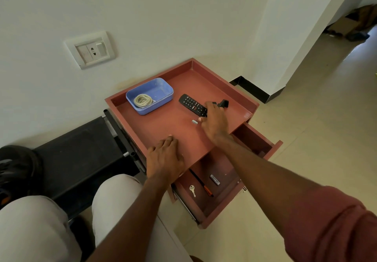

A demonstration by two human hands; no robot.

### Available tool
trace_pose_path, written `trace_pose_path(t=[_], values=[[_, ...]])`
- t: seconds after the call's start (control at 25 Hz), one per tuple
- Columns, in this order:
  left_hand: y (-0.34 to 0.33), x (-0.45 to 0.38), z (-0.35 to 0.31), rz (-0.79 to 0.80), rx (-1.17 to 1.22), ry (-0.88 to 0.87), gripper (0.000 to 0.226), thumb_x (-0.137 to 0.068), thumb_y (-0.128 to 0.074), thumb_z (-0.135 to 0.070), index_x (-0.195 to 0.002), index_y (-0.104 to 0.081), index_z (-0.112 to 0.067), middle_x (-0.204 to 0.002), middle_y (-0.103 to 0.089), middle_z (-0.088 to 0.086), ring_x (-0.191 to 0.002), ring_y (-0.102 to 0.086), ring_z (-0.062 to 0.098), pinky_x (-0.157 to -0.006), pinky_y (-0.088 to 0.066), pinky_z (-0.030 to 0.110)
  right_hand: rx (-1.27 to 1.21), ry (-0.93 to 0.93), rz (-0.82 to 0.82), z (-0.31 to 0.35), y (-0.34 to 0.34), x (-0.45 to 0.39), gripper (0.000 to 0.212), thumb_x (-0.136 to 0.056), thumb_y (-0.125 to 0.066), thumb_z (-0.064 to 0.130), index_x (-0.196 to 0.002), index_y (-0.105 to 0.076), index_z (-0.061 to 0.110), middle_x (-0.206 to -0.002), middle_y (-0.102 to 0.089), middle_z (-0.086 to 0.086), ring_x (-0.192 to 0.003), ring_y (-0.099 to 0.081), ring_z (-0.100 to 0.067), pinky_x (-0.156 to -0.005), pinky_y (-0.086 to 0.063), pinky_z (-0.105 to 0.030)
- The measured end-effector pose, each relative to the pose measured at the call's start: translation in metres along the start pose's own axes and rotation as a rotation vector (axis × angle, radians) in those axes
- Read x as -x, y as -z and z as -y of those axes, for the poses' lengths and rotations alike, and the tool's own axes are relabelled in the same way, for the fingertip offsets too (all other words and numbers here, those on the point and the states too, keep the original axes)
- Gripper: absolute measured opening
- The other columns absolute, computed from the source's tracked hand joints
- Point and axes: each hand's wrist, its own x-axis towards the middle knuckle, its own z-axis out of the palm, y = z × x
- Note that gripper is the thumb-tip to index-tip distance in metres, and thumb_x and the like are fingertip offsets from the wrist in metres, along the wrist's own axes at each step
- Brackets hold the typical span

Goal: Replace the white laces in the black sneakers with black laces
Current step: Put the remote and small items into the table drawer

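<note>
**A:** Where are the laces right now?

**B:** White laces [143, 100], coiled up, sitting in the blue plastic tray [161, 87] at the far left of the reddish tabletop [169, 119]. At the far left edge of the view, on a black bench [81, 149], there's a black sneaker [17, 170], only partly in view.

**A:** And the hands?

**B:** The right hand [214, 119] is reaching out over the near end of the black remote control [192, 104], fingers stretched toward a small black object [223, 103] just beyond it. Whether it's got hold of that object, I cannot tell; the fingertips are blurred. The left hand [165, 157] lies flat on the near edge of the tabletop, fingers straight and holding nothing.

**A:** Anything else up there?

**B:** A tiny silvery piece [195, 121] just left of the right thumb, resting on the wood.

**A:** Below?

**B:** The drawer [224, 206] is pulled open toward us. Inside: a key [192, 189], a black pen with an orange tip [201, 182], and a small grey stick [215, 180] with print on it. On the wall, far left, a white socket plate [90, 48].
</note>
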Motion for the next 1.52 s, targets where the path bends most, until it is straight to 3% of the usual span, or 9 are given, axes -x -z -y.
trace_pose_path(t=[0.16, 0.36, 0.56, 0.68, 0.76, 0.92, 1.12, 1.36, 1.52], values=[[0.002, 0.005, -0.003, 0.001, -0.018, -0.028, 0.057, -0.099, -0.046, -0.046, -0.15, -0.047, -0.024, -0.161, -0.042, -0.001, -0.146, -0.041, 0.018, -0.112, -0.037, 0.042, -0.217, -0.035, 0.034, -0.019, 0.024, 0.041, 0.072, -0.089, -0.08, 0.013, -0.148, -0.042, 0.024, -0.134, -0.063, -0.003, -0.119, -0.064, -0.02, -0.102, -0.056, -0.042], [0.0, 0.011, -0.008, -0.011, 0.004, -0.084, 0.055, -0.101, -0.045, -0.041, -0.152, -0.046, -0.02, -0.16, -0.044, 0.001, -0.149, -0.037, 0.021, -0.119, -0.031, 0.048, -0.178, -0.005, 0.149, -0.064, 0.063, 0.104, 0.062, -0.088, -0.08, 0.018, -0.144, -0.055, 0.024, -0.125, -0.067, 0.008, -0.106, -0.063, -0.009, -0.091, -0.049, -0.025], [-0.006, 0.004, -0.026, 0.075, 0.051, -0.164, 0.072, -0.102, -0.043, -0.054, -0.163, -0.022, -0.022, -0.171, -0.019, 0.001, -0.157, -0.019, 0.023, -0.125, -0.021, 0.049, 0.035, 0.027, 0.346, -0.098, 0.053, 0.12, 0.047, -0.08, -0.079, 0.01, -0.124, -0.068, 0.021, -0.113, -0.073, 0.003, -0.105, -0.066, -0.016, -0.086, -0.049, -0.03], [-0.015, 0.0, -0.026, 0.142, -0.035, -0.225, 0.084, -0.1, -0.042, -0.063, -0.165, -0.005, -0.023, -0.173, 0.0, 0.001, -0.159, -0.006, 0.026, -0.125, -0.019, 0.052, 0.212, 0.015, 0.508, -0.108, 0.034, 0.114, 0.038, -0.084, -0.082, 0.023, -0.119, -0.067, 0.022, -0.107, -0.071, 0.002, -0.102, -0.066, -0.017, -0.086, -0.05, -0.029], [-0.02, 0.0, -0.023, 0.121, -0.048, -0.232, 0.084, -0.1, -0.045, -0.058, -0.165, -0.005, -0.023, -0.174, -0.001, 0.002, -0.159, -0.008, 0.027, -0.125, -0.022, 0.052, 0.283, -0.034, 0.539, -0.113, 0.02, 0.107, 0.037, -0.087, -0.081, 0.029, -0.121, -0.067, 0.022, -0.105, -0.07, 0.002, -0.101, -0.067, -0.017, -0.087, -0.056, -0.031], [-0.02, -0.003, -0.024, 0.096, -0.054, -0.231, 0.083, -0.099, -0.046, -0.056, -0.165, -0.009, -0.023, -0.173, -0.004, 0.002, -0.159, -0.011, 0.027, -0.123, -0.024, 0.051, 0.379, -0.14, 0.538, -0.107, -0.001, 0.088, 0.03, -0.09, -0.076, 0.02, -0.118, -0.067, 0.012, -0.109, -0.069, -0.007, -0.103, -0.068, -0.026, -0.09, -0.059, -0.039], [-0.019, -0.001, -0.025, 0.097, -0.054, -0.227, 0.083, -0.099, -0.047, -0.055, -0.165, -0.008, -0.023, -0.173, -0.003, 0.002, -0.159, -0.01, 0.026, -0.124, -0.024, 0.051, 0.196, -0.367, 0.547, -0.101, -0.033, 0.078, 0.033, -0.089, -0.08, 0.023, -0.115, -0.068, 0.007, -0.094, -0.065, -0.006, -0.085, -0.067, -0.022, -0.074, -0.06, -0.033], [-0.017, -0.001, -0.026, 0.103, -0.031, -0.217, 0.082, -0.098, -0.049, -0.052, -0.165, -0.011, -0.022, -0.173, -0.006, 0.001, -0.159, -0.011, 0.026, -0.124, -0.024, 0.052, 0.148, -0.438, 0.496, -0.101, -0.042, 0.092, 0.032, -0.091, -0.078, 0.021, -0.119, -0.067, 0.01, -0.108, -0.069, -0.01, -0.094, -0.068, -0.025, -0.082, -0.062, -0.038], [-0.013, 0.001, -0.026, 0.063, 0.05, -0.178, 0.072, -0.097, -0.048, -0.048, -0.161, -0.029, -0.021, -0.17, -0.023, 0.001, -0.157, -0.02, 0.024, -0.125, -0.022, 0.052, 0.053, -0.577, 0.17, -0.086, -0.002, 0.09, 0.016, -0.093, -0.07, 0.01, -0.109, -0.068, 0.007, -0.099, -0.066, -0.005, -0.084, -0.063, -0.021, -0.069, -0.055, -0.034]])
